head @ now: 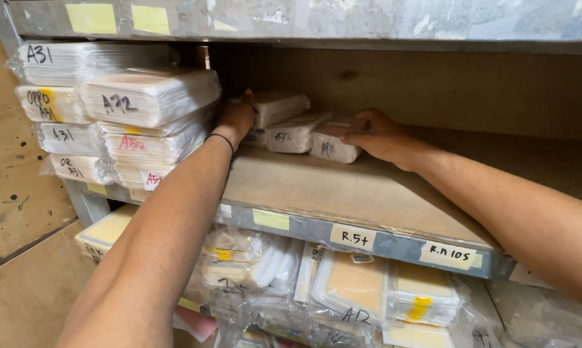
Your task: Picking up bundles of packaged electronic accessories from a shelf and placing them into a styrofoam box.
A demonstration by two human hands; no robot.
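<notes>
Both of my arms reach into the middle level of a metal rack. My left hand (237, 116), with a thin black band on its wrist, rests against a white plastic-wrapped packet (278, 106) at the back of the shelf. My right hand (380, 134) lies with its fingers spread on the rightmost packet (331, 147) of a short row. Between the two hands lies another wrapped packet (296, 133). All the packets are flat, white and carry handwritten marks.
A tall stack of similar wrapped bundles (117, 116) fills the shelf's left end. The wooden shelf board (342, 190) has a metal front edge (368, 241) with paper labels. More bagged packets (342, 296) crowd the level below. A wooden wall (13, 193) stands at left.
</notes>
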